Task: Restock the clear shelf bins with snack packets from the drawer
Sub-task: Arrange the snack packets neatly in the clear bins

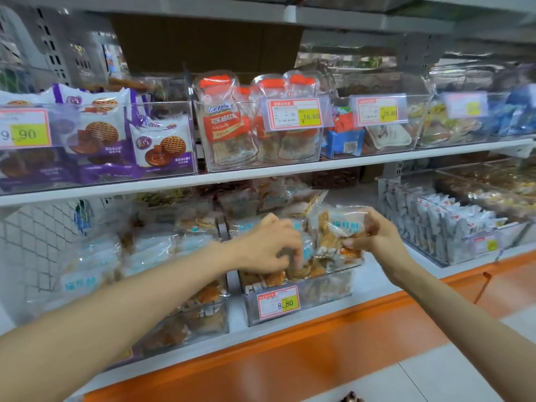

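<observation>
Two hands at clear bin (327, 288), shelf (374, 288) front edge.
Right hand (374, 236) pinches a snack packet (345, 224), left hand (269, 245) grips heaped packets (304, 271); we expect spills, bin overfull.

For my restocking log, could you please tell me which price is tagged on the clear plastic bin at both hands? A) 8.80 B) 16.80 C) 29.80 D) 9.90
A: the red-and-yellow tag on the clear plastic bin beneath the left hand and right hand reads 8.80.
</observation>
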Available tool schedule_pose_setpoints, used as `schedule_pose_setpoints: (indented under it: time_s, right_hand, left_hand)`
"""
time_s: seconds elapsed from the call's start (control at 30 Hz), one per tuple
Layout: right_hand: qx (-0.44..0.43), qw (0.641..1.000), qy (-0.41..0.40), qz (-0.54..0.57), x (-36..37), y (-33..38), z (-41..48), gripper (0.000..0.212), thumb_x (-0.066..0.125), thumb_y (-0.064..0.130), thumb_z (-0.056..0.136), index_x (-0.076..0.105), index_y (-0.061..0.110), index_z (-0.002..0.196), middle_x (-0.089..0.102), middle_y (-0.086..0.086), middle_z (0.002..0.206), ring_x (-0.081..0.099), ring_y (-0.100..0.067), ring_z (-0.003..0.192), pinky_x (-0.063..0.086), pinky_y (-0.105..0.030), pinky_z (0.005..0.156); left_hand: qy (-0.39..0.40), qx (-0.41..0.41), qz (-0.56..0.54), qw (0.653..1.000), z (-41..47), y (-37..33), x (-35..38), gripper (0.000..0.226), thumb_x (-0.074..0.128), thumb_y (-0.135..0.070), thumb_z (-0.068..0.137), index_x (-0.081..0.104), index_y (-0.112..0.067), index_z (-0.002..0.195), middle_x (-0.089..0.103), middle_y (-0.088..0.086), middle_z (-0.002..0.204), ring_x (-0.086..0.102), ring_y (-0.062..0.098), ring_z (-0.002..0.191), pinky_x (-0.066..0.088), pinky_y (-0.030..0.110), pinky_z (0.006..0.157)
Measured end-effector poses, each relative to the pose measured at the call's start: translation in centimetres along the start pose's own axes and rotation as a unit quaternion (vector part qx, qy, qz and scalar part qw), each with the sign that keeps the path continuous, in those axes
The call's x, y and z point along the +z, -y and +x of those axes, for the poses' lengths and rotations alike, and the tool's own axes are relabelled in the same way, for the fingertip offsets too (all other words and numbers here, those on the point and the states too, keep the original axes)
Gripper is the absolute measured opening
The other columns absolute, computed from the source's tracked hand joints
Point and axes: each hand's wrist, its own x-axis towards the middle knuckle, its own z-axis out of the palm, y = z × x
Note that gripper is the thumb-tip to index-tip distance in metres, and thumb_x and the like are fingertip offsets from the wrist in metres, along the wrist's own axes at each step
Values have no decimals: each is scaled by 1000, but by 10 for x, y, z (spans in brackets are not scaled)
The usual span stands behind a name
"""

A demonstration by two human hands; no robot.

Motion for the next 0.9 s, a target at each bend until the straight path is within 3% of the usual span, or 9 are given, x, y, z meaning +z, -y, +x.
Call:
schedule_pose_setpoints:
  time_s: [0.07, 0.17, 0.3, 0.5, 0.63, 0.7, 0.8, 0.9]
  right_hand:
    - [19, 999, 23, -11, -9, -3, 0, 48, 58, -28, 69, 59, 14, 94, 68, 1, 76, 64, -7, 62, 49, -18, 51]
    - [72, 991, 99, -47, -17, -12, -3, 52, 57, -29, 69, 60, 14, 98, 70, 0, 69, 65, -13, 61, 48, -20, 48]
    - [82, 978, 159, -111, -29, -18, -5, 48, 54, -30, 67, 60, 9, 94, 68, 1, 73, 64, -13, 64, 49, -24, 50]
    - [85, 954, 219, -187, -33, -32, -11, 52, 51, -28, 70, 61, 19, 88, 64, 10, 74, 59, -6, 67, 47, -24, 55]
    - [84, 954, 226, -178, -32, -34, -11, 52, 48, -29, 72, 59, 20, 89, 63, 4, 85, 61, -2, 71, 48, -21, 56]
    - [87, 953, 232, -173, -31, -33, -12, 52, 48, -29, 72, 58, 19, 90, 63, 4, 86, 61, 2, 71, 48, -21, 57]
    - [86, 960, 217, -158, -31, -34, -10, 52, 49, -29, 72, 60, 18, 90, 65, 3, 84, 62, -5, 72, 49, -24, 57]
    - [87, 976, 177, -96, -30, -32, -7, 49, 54, -27, 69, 62, 14, 94, 67, 1, 75, 59, -10, 63, 45, -22, 48]
  left_hand:
    - [53, 46, 56, 996, 8, 2, 11, 27, 56, -14, 76, 68, -24, 98, 60, -7, 106, 39, 11, 100, 21, 33, 91]
    - [103, 79, 158, 979, 21, 5, 16, 36, 60, -25, 86, 60, -34, 121, 40, 1, 135, 28, 19, 118, 12, 36, 102]
    - [110, 101, 176, 973, 33, 6, 21, 38, 66, -30, 83, 60, -34, 120, 24, 2, 151, 14, 20, 131, 6, 38, 109]
    - [135, 80, 70, 985, 29, 8, 12, 38, 62, -13, 85, 60, -23, 121, 54, -4, 128, 36, 15, 123, 29, 33, 99]
    - [182, 21, 34, 982, 27, 4, 10, 45, 60, -3, 83, 57, -23, 124, 51, -1, 121, 43, 14, 114, 38, 33, 94]
    - [183, 18, 36, 982, 29, 2, 17, 44, 60, -1, 82, 60, -22, 121, 52, 0, 118, 45, 16, 112, 42, 38, 91]
    - [174, 38, 48, 983, 34, 1, 23, 39, 62, -1, 81, 62, -18, 116, 55, 0, 115, 45, 18, 109, 44, 41, 88]
    - [152, 50, 42, 986, 42, -1, 9, 33, 65, -1, 77, 63, -9, 109, 61, 3, 109, 42, 19, 104, 41, 42, 87]
